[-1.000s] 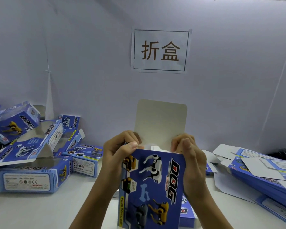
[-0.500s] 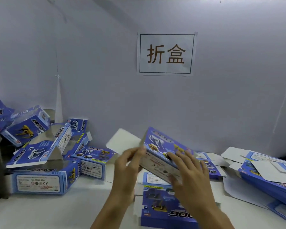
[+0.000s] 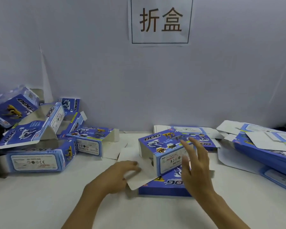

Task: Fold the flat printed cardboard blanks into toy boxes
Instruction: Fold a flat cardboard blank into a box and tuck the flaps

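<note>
A folded blue "DOG" toy box (image 3: 165, 146) lies on its side in the middle of the table, its white end flap (image 3: 135, 166) open toward the left. It rests partly on a flat blue blank (image 3: 165, 185). My left hand (image 3: 117, 174) lies at the near edge of that white flap, fingers relaxed and touching it. My right hand (image 3: 195, 167) hovers just in front of the box with spread, straight fingers, holding nothing.
Several folded boxes (image 3: 38, 146) are piled at the left against the wall. A stack of flat blanks (image 3: 262, 146) lies at the right, with more blanks (image 3: 195, 131) behind the box. A paper sign (image 3: 160, 20) hangs on the wall.
Both hands held the box upright, then tipped it down onto the table. Now the box lies there and both hands have let go, the right one drawn back.
</note>
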